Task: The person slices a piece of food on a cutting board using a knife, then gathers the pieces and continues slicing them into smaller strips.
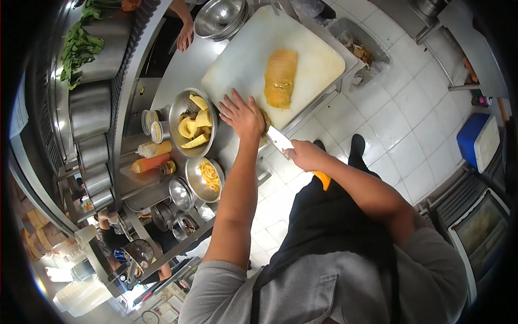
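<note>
While the block (280, 79) is lying flat on the board (318, 59), apart from both hands, the right hand (307, 155) is holding the knife (279, 141), fingers wrapping the handle, whose orange end (322, 180) is showing below the fist. The left hand (243, 116) is resting palm down at the board's edge, fingers spread wide, gripping nothing visible; whether the palm is pressing on something, I cannot tell. The blade is pointing toward a dark scrap (264, 120) beside the left hand, and small flecks are sticking to the steel.

Handling, judged by eye: the knife is looking stiff and fairly light; its handle is offering the only safe hold, though a wet palm would be slipping there. The block is appearing dense, moderately heavy, firm yet easily bruised, and its gloss is suggesting a slippery surface. Faint lines are crossing it, cuts or not being unclear. Best hold: a flat palm across the top or along both long sides, fingertips curling back, avoiding corners, where flesh may be breaking away
</note>
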`<state>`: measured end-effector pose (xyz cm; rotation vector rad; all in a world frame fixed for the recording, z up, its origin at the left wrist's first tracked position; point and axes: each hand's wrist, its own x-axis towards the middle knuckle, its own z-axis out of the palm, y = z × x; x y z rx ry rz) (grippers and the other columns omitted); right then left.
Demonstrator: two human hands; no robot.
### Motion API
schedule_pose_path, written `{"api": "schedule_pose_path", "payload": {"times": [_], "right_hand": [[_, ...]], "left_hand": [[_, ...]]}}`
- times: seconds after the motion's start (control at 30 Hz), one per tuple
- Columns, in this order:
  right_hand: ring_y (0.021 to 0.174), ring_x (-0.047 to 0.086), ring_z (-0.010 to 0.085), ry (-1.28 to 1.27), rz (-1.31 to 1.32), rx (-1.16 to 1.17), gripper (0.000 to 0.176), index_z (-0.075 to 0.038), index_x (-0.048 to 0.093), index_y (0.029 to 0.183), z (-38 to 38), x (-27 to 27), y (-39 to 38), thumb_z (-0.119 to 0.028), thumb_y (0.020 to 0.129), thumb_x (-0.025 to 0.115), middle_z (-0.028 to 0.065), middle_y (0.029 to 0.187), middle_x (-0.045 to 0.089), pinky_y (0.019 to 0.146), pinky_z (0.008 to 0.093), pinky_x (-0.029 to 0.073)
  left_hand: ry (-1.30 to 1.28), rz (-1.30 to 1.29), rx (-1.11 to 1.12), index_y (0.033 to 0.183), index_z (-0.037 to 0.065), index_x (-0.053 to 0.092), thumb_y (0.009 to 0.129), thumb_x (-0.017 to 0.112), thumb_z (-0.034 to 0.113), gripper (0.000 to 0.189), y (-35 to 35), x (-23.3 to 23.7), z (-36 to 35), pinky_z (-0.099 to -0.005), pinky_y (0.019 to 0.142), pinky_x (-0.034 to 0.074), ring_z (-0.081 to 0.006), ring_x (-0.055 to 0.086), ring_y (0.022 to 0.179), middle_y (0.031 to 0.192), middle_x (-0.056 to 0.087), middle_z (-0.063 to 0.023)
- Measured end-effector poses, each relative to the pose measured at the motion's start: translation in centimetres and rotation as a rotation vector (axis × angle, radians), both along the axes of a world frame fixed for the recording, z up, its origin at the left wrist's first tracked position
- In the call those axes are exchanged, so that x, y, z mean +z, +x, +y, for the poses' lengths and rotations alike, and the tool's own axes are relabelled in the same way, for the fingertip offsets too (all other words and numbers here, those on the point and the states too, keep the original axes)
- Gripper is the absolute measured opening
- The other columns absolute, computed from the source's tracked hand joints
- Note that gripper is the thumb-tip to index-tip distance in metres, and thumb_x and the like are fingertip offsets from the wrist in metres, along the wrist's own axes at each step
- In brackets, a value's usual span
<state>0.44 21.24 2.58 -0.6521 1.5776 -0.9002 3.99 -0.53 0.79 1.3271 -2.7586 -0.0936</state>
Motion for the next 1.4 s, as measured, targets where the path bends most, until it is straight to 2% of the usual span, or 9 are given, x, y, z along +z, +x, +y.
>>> {"api": "schedule_pose_path", "payload": {"times": [0.37,0.5,0.67,0.77,0.83,0.93,1.07,1.23,1.4], "right_hand": [[0.053,0.067,0.0289,-0.025,-0.058,0.026,0.037,0.005,0.059,0.107,-0.9,-0.7,0.6,-0.031,0.103,0.048,0.019,0.071,0.067,0.058,0.0431,0.056],[0.053,0.067,0.0292,-0.056,-0.024,0.231,0.037,0.004,0.059,0.109,-1.2,-1.2,3.2,-0.031,0.102,0.047,0.0206,0.074,0.068,0.058,0.043,0.056],[0.055,0.067,0.0302,0.012,0.067,0.328,0.038,0.004,0.061,0.102,2.2,1.4,2.3,-0.032,0.102,0.048,0.019,0.069,0.067,0.058,0.0442,0.055],[0.052,0.065,0.031,-0.03,0.124,0.353,0.037,0.003,0.061,0.103,5.2,2.2,0.6,-0.033,0.102,0.05,0.0197,0.07,0.067,0.056,0.0444,0.052],[0.049,0.062,0.0272,-0.052,0.156,0.21,0.036,0.002,0.059,0.104,8.2,2.9,-0.6,-0.033,0.102,0.053,0.017,0.068,0.064,0.052,0.042,0.049],[0.047,0.058,0.0171,0.079,0.036,-0.071,0.033,0.001,0.057,0.1,12.6,4.5,-2.6,-0.032,0.104,0.055,0.0089,0.065,0.058,0.047,0.0342,0.047],[0.044,0.053,0.0133,0.042,0.025,-0.417,0.032,-0.001,0.056,0.101,18.0,4.0,-4.6,-0.033,0.106,0.052,0.0037,0.064,0.053,0.046,0.0297,0.046],[0.043,0.051,0.0132,0.082,0.056,-0.601,0.03,-0.003,0.056,0.103,20.7,5.2,-5.1,-0.032,0.106,0.052,0.0032,0.065,0.052,0.045,0.0293,0.045],[0.043,0.051,0.0135,0.072,0.089,-0.704,0.029,-0.003,0.055,0.102,21.8,6.1,-4.8,-0.031,0.105,0.052,0.0037,0.064,0.051,0.044,0.0303,0.045]], "left_hand": [[-0.053,-0.042,-0.059,0.163,0.011,0.02,0.107,0.031,0.049,0.069,-0.1,0.1,-0.3,-0.0642,0.122,0.004,-0.0465,0.005,0.155,0.167,0.019,-0.0232],[-0.075,-0.121,-0.099,0.163,0.012,0.021,0.107,0.032,0.05,0.069,-1.0,0.8,-0.9,-0.063,0.123,0.004,-0.0453,0.006,0.155,0.167,0.02,-0.0215],[-0.307,-0.198,-0.302,0.163,0.013,0.022,0.106,0.034,0.051,0.07,-1.1,1.4,-7.7,-0.0608,0.124,0.006,-0.0453,0.007,0.156,0.167,0.022,-0.0195],[-0.234,-0.103,-0.335,0.155,0.009,0.039,0.103,0.046,0.042,0.062,-1.6,3.7,-9.4,-0.0558,0.123,0.018,-0.0425,0.025,0.15,0.16,0.036,-0.0205],[0.009,0.019,-0.394,0.144,0.007,0.052,0.097,0.06,0.034,0.055,-0.9,6.1,-8.3,-0.05,0.118,0.031,-0.0374,0.043,0.14,0.149,0.05,-0.0198],[0.459,-0.113,-0.646,0.142,0.008,0.054,0.091,0.067,0.032,0.057,1.3,6.4,-5.4,-0.0489,0.112,0.038,-0.0362,0.049,0.133,0.138,0.058,-0.0193],[0.308,-0.242,-0.682,0.127,0.004,0.065,0.085,0.073,0.03,0.05,1.8,5.1,-4.1,-0.0468,0.107,0.043,-0.0392,0.057,0.119,0.122,0.064,-0.022],[0.364,-0.279,-0.682,0.109,0.001,0.072,0.083,0.075,0.026,0.036,0.9,5.0,-4.6,-0.0451,0.093,0.052,-0.0374,0.066,0.1,0.106,0.07,-0.0194],[0.935,0.126,-0.419,0.109,0.002,0.073,0.083,0.076,0.025,0.035,0.4,5.4,-3.8,-0.0414,0.082,0.055,-0.0351,0.069,0.085,0.093,0.074,-0.0162]]}}
